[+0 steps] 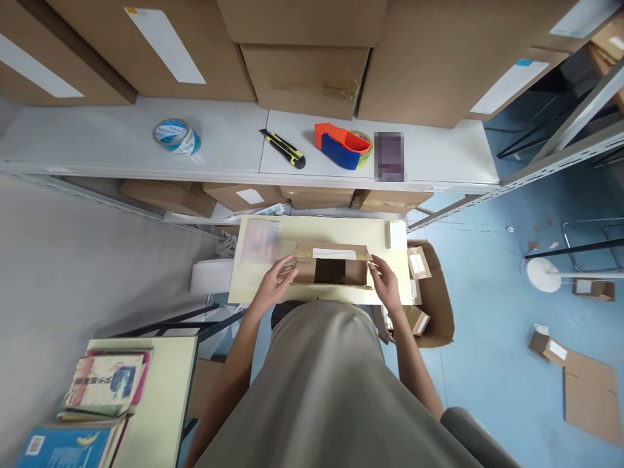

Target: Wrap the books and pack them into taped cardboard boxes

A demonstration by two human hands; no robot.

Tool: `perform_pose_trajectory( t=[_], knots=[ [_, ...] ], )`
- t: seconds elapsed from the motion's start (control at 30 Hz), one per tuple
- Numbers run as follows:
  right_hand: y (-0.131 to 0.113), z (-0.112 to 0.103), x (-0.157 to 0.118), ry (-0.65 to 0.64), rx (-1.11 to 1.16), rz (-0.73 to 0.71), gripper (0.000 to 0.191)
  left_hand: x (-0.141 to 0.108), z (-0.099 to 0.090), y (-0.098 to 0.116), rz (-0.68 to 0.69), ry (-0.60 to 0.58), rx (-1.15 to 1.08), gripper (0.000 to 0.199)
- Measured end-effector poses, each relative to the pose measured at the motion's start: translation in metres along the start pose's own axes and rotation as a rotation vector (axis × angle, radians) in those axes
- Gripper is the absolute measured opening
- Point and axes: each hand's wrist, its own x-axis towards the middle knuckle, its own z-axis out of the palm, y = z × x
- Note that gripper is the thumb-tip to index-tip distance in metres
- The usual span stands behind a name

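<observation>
An open cardboard box [305,269] lies on the pale yellow table [316,229], with a dark item [330,270] inside it. A white label shows along its far flap. My left hand [276,281] is at the box's left end, its fingers bent round the edge. At the right end, my right hand [385,279] grips the box's edge between thumb and fingers.
A shelf [219,146] behind the table bears a tape roll [177,137], a box cutter [283,148], a tape dispenser [341,145] and large cartons [302,78]. Books [110,380] lie at the lower left. A big carton [439,299] with small boxes stands right of the table.
</observation>
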Motion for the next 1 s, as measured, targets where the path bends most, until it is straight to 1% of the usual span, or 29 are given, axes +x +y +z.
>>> perform_pose_trajectory(
  t=[0.03,0.07,0.1,0.13,0.17,0.2,0.23,0.3,0.33,0.37,0.4,0.47,0.53,0.57,0.6,0.67,0.73,0.8,0.83,0.9,1.0],
  knots=[
    [0.000,-0.009,-0.006,-0.061,0.012,-0.012,0.068,-0.005,-0.002,0.003,0.009,-0.034,-0.006,0.070],
    [0.000,-0.016,-0.011,-0.137,0.024,-0.025,0.068,-0.010,-0.004,0.005,0.021,-0.065,-0.003,0.081],
    [-0.001,-0.023,-0.015,-0.215,0.033,-0.032,0.073,-0.012,-0.005,0.006,0.035,-0.084,0.014,0.095],
    [-0.002,-0.027,-0.019,-0.280,0.033,-0.032,0.081,-0.013,-0.004,0.007,0.051,-0.085,0.045,0.109],
    [-0.003,-0.030,-0.021,-0.319,0.024,-0.029,0.091,-0.012,-0.003,0.008,0.068,-0.072,0.087,0.117],
    [-0.005,-0.031,-0.021,-0.337,0.011,-0.027,0.099,-0.010,-0.001,0.009,0.086,-0.053,0.135,0.117],
    [-0.008,-0.031,-0.021,-0.340,-0.001,-0.035,0.103,-0.007,0.001,0.010,0.107,-0.034,0.182,0.109],
    [-0.011,-0.029,-0.017,-0.349,-0.019,-0.080,0.100,0.000,0.004,0.014,0.157,-0.022,0.256,0.081],
    [-0.013,-0.027,-0.015,-0.359,-0.025,-0.108,0.098,0.003,0.005,0.016,0.182,-0.033,0.276,0.071],
    [-0.014,-0.025,-0.013,-0.373,-0.032,-0.130,0.096,0.005,0.005,0.019,0.202,-0.053,0.284,0.067],
    [-0.014,-0.023,-0.010,-0.379,-0.040,-0.145,0.096,0.006,0.004,0.021,0.216,-0.081,0.282,0.068],
    [-0.013,-0.018,-0.006,-0.342,-0.052,-0.163,0.096,0.007,0.002,0.025,0.223,-0.132,0.277,0.079],
    [-0.011,-0.011,-0.001,-0.241,-0.068,-0.162,0.085,0.009,0.001,0.026,0.213,-0.140,0.307,0.090],
    [-0.011,-0.008,0.002,-0.178,-0.080,-0.149,0.079,0.011,0.001,0.025,0.205,-0.121,0.332,0.091],
    [-0.011,-0.005,0.004,-0.116,-0.092,-0.129,0.076,0.014,0.003,0.023,0.196,-0.087,0.352,0.087],
    [-0.012,-0.001,0.009,-0.032,-0.107,-0.092,0.079,0.022,0.008,0.017,0.179,0.003,0.364,0.066],
    [-0.012,0.001,0.013,-0.009,-0.123,-0.091,0.079,0.032,0.015,0.012,0.169,0.099,0.343,0.043],
    [-0.012,0.003,0.016,-0.030,-0.177,-0.125,0.065,0.040,0.023,0.007,0.177,0.181,0.313,0.031],
    [-0.011,0.004,0.017,-0.037,-0.211,-0.144,0.060,0.043,0.025,0.005,0.182,0.218,0.293,0.028],
    [-0.009,0.007,0.019,-0.018,-0.258,-0.166,0.058,0.048,0.029,0.000,0.187,0.273,0.242,0.025],
    [-0.003,0.012,0.024,0.045,-0.251,-0.119,0.058,0.053,0.030,-0.008,0.155,0.297,0.140,0.031]
  ],
)
